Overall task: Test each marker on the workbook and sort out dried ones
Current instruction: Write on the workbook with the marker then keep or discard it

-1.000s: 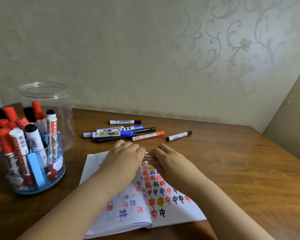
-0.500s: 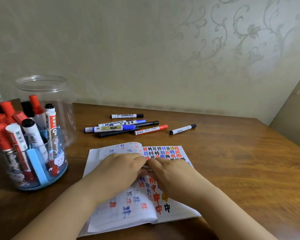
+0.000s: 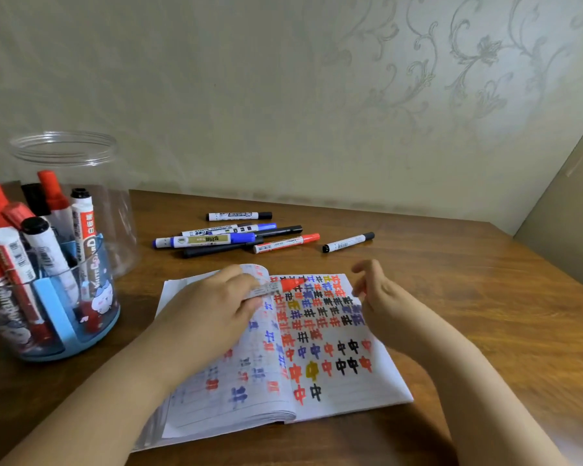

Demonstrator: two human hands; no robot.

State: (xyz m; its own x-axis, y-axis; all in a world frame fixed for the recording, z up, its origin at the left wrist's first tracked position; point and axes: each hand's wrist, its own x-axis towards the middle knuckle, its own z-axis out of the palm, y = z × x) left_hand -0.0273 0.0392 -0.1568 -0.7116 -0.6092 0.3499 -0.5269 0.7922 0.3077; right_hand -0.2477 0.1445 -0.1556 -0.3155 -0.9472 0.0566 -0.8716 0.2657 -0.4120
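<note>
the left hand (image 3: 212,307) holds a red pen (image 3: 276,288) over the book (image 3: 334,391). just right, the right hand (image 3: 381,297) hangs loose, holding nothing.

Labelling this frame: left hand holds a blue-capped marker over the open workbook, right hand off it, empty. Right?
One thing is wrong: the head view shows the left hand holding a white-barrelled marker with a red cap, not a blue one. The rest stands: it is over the open paper workbook, and the right hand is off it, holding nothing.
</note>
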